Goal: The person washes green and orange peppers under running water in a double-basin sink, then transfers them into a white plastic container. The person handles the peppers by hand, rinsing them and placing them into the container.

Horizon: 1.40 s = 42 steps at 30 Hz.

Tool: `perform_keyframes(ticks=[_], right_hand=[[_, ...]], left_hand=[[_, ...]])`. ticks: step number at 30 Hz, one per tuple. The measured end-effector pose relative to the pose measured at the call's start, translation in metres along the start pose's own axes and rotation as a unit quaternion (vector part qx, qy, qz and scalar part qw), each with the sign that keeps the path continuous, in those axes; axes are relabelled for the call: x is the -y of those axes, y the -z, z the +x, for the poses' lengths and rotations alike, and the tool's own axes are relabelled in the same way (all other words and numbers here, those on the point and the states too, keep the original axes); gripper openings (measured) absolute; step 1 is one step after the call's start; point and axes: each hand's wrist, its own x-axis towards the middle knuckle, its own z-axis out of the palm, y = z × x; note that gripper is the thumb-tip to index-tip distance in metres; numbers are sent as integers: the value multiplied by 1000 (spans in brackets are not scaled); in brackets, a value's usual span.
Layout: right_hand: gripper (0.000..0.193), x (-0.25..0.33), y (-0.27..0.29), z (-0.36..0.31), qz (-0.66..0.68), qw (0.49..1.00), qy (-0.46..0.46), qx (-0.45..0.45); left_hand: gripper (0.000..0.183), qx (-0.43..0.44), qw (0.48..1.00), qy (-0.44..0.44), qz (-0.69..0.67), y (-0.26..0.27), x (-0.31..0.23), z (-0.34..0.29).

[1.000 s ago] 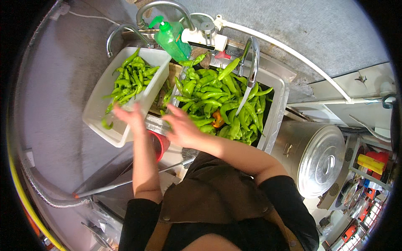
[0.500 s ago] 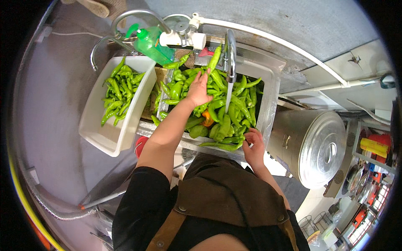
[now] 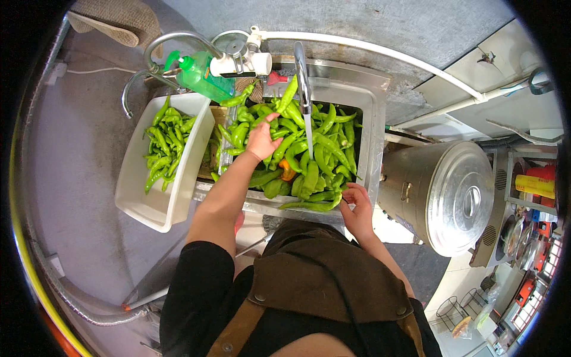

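Note:
A heap of long green peppers point(image 3: 324, 140) fills the metal sink point(image 3: 372, 143), with an orange pepper point(image 3: 288, 171) among them. Water runs from the tall tap point(image 3: 302, 77) onto the heap. My left hand point(image 3: 262, 141) reaches over the peppers' left part, thumb and fingers apart. Its fingertips are by the lower end of an upright green pepper point(image 3: 288, 95); I see no grip on it. At the sink's front right edge, my right hand point(image 3: 359, 209) has its fingers curled, thumb and forefinger at the stem end of a long green pepper point(image 3: 312, 206).
Left of the sink stands a white plastic tub point(image 3: 134, 199) holding more green peppers. Behind are a green pump bottle point(image 3: 205, 77) and a second curved tap point(image 3: 134, 80). A large lidded metal pot point(image 3: 461, 202) stands to the right. A white pipe point(image 3: 369, 44) runs along the wall.
The whole view has shifted, moving the sink leftward in the picture. My left hand has turned slightly, its thumb now showing apart. My right hand stays at the sink's front edge.

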Motion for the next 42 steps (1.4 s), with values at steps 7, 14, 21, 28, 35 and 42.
perform_keyframes(ticks=[7,14,21,28,35,42], right_hand=[[21,-3,4,-4,6,1000,-5,5],[27,-7,-15,15,-64,995,73,9],[51,47,-66,40,-170,911,356,119],[40,33,-171,51,-323,714,563,262],[39,16,-192,48,-391,693,532,291],[16,33,-143,74,-176,824,505,187]], left_hand=[[54,-221,962,-129,-96,65,-31,-12],[60,-336,930,-121,-90,89,-48,2],[59,-447,882,-63,-136,73,-37,16],[63,-448,865,-29,-223,111,-68,16],[64,-462,841,6,-283,142,-73,13],[57,-368,783,56,-498,143,-63,1]])
